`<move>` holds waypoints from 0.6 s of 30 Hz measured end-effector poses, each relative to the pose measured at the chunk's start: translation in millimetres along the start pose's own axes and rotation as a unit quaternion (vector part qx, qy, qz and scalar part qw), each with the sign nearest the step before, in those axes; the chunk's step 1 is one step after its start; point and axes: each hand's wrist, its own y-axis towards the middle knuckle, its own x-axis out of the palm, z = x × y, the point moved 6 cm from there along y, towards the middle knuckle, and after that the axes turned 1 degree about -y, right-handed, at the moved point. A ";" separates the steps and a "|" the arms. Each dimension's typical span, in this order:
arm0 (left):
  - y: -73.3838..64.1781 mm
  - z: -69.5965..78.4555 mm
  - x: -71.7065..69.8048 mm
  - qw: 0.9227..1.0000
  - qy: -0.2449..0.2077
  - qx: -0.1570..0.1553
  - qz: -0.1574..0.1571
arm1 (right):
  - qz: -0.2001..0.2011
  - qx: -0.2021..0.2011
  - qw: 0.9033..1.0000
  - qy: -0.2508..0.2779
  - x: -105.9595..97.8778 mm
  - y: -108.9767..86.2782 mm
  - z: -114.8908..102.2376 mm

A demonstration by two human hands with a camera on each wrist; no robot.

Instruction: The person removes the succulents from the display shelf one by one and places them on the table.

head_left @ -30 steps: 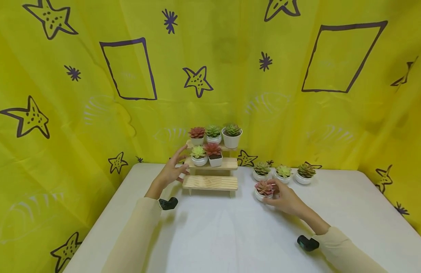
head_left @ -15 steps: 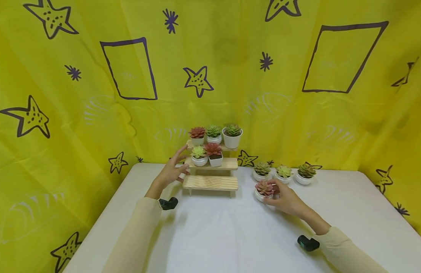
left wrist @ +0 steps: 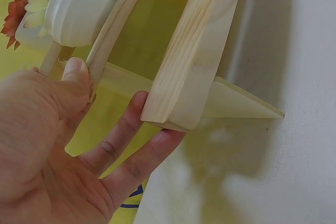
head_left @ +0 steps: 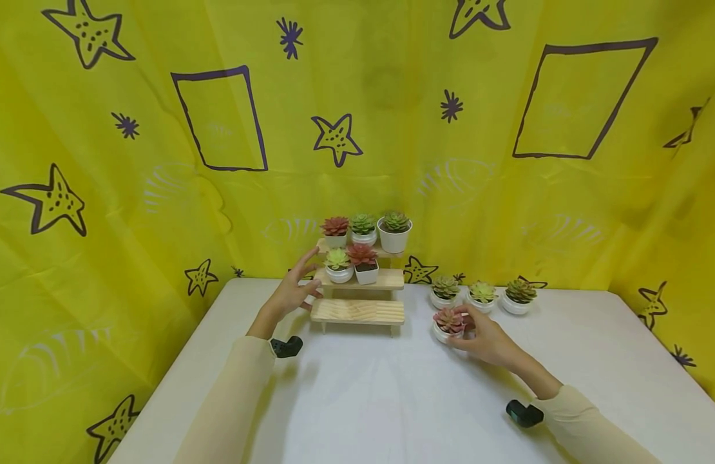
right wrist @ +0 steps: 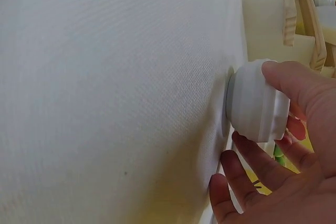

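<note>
A pink succulent in a round white pot [head_left: 448, 324] sits on the table right of a wooden three-step plant stand [head_left: 357, 312]. My right hand [head_left: 486, 336] holds this pot between thumb and fingers; in the right wrist view the white pot [right wrist: 257, 100] has its base at the tabletop. My left hand [head_left: 289, 293] rests against the stand's left end, fingers spread. In the left wrist view, the thumb [left wrist: 76, 74] touches the middle step's end and two fingertips touch the bottom step [left wrist: 184, 72]. The pink plant itself is hidden in the right wrist view.
The top step bears a red succulent [head_left: 335, 227], a green one [head_left: 363, 225] and a larger-potted green one [head_left: 395, 233]. On the middle step are a pale green succulent [head_left: 337, 263] and a red one [head_left: 363, 261]. Several potted succulents [head_left: 482, 295] stand behind my right hand, before a yellow curtain [head_left: 381, 174].
</note>
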 end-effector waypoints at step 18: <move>-0.1 -1.5 -1.6 1.000 -0.006 -0.001 0.004 | -0.048 -0.045 0.998 -0.023 -14.8 -0.7 -9.6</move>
